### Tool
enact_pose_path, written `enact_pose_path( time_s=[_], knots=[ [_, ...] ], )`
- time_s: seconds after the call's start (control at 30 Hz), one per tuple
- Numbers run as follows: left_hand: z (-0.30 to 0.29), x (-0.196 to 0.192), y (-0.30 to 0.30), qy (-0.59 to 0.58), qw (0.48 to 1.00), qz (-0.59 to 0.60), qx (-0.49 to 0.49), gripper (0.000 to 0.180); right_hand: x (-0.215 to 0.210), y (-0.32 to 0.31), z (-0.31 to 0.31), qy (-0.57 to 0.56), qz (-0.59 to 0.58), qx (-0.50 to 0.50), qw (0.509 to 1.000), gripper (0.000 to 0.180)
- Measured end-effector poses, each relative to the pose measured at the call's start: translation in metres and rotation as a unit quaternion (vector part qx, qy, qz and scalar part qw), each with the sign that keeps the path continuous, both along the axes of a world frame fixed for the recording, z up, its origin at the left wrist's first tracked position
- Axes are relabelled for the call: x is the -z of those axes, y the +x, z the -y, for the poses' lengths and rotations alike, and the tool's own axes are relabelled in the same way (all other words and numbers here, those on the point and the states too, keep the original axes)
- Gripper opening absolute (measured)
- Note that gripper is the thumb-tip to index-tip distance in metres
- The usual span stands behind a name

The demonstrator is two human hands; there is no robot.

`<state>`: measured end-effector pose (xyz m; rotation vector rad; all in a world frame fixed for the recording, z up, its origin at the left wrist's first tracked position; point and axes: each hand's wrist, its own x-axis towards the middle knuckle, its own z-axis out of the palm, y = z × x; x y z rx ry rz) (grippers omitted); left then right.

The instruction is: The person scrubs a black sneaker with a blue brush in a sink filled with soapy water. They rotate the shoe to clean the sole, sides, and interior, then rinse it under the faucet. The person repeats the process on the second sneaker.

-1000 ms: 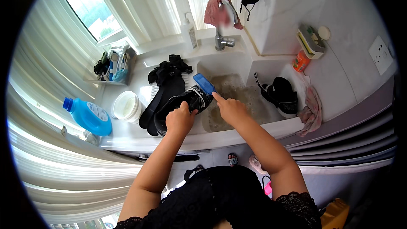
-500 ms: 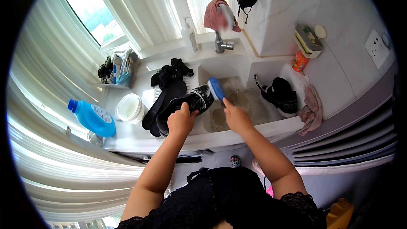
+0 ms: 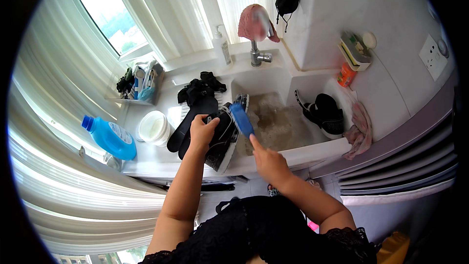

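A black sneaker [image 3: 225,137] with a pale sole edge lies at the left rim of the sink, its sole side turned toward the basin. My left hand [image 3: 202,132] grips it at the opening, fingers closed. In my right hand [image 3: 269,162] is the handle of a blue scrub brush [image 3: 241,119], whose head lies against the sneaker's side. Murky, sudsy water [image 3: 278,122] stands in the sink. The other black sneaker [image 3: 328,116] rests on the sink's right ledge. Black insoles [image 3: 181,132] and a bunch of black laces or cloth [image 3: 201,87] lie left of the held sneaker.
A blue detergent bottle [image 3: 110,138] and a white tub [image 3: 154,128] stand on the left counter, below a clear bin [image 3: 139,84] of small items. The faucet [image 3: 256,55] is draped with a pink cloth [image 3: 253,22]. At the right are an orange bottle [image 3: 346,75] and a pink rag [image 3: 359,127].
The sneaker has turned, so its side and sole edge now face the sink. My right hand and the brush have come lower along it.
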<state>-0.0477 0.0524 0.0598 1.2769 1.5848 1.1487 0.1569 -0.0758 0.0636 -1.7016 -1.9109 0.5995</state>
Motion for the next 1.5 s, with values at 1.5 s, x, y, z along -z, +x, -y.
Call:
enact_pose_path(
  time_s=[1.5],
  knots=[
    [-0.001, -0.01, 0.049, -0.024, 0.998, 0.026, 0.047, 0.05, 0.006, 0.016, 0.014, -0.014, -0.247, -0.029, 0.968, 0.044]
  ],
)
